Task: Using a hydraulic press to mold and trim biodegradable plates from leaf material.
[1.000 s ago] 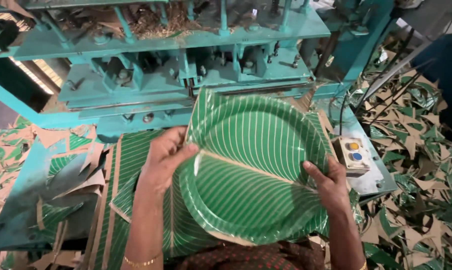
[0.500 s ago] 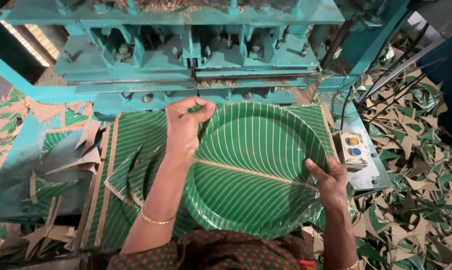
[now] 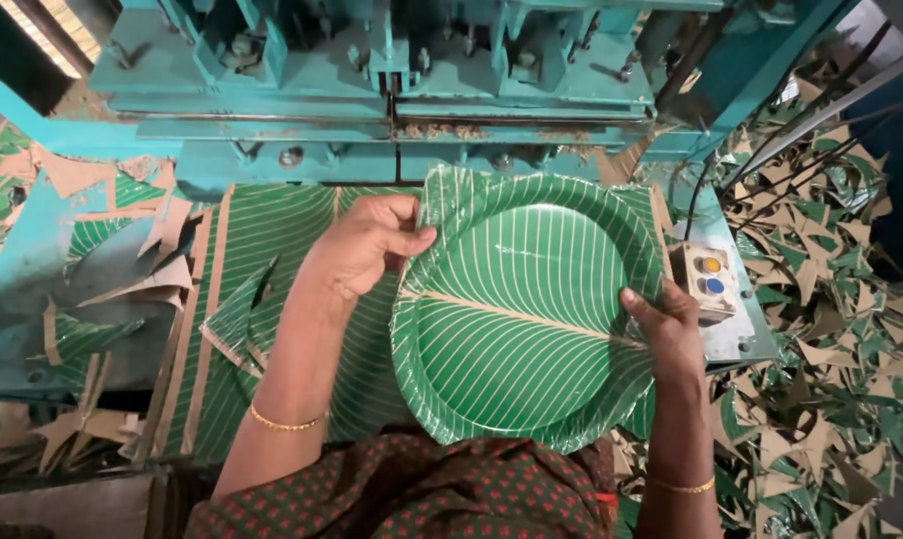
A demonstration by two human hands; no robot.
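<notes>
I see my left hand (image 3: pixel 366 245) pinching the green leaf-patterned plate (image 3: pixel 526 314) at its ten o'clock rim, thumb over the edge and fingers curled, while my right hand (image 3: pixel 666 329) grips the rim at three o'clock with the thumb on top. The plate sits tilted above the striped green sheets (image 3: pixel 272 299), in front of the teal press (image 3: pixel 391 90) at twelve o'clock. A button box (image 3: pixel 709 277) lies just beside my right hand at one o'clock, and paper scraps (image 3: pixel 831 399) cover the floor at three o'clock.
</notes>
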